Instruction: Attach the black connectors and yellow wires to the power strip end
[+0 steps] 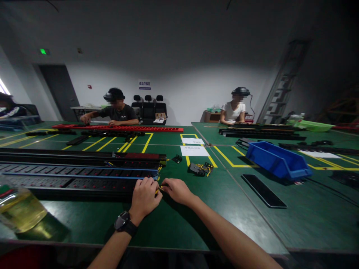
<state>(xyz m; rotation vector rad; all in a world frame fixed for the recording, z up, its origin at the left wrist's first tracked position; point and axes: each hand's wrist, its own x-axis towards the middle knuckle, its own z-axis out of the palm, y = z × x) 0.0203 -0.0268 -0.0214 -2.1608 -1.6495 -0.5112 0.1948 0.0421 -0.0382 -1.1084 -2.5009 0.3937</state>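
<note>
Long black power strips lie side by side on the green table, and the nearest power strip (103,184) ends under my left hand (146,196). That hand, wearing a watch (122,221), is closed around the strip's end, with yellow wires (157,191) at its fingertips. Facing it, my right hand (176,190) is closed in a pinch on the wires' ends, just off the strip's end. The exact tip of what it pinches is too small to make out. Beyond my hands lies a cluster of small black parts with yellow wires (201,169), beside a single black piece (177,159).
A bottle of yellow liquid (21,211) stands at the near left. On the right are a phone (263,190) and a blue bin (277,160). Paper sheets (194,151) lie ahead. Across the table, two people work near a red rail (117,128) and black strips (260,132).
</note>
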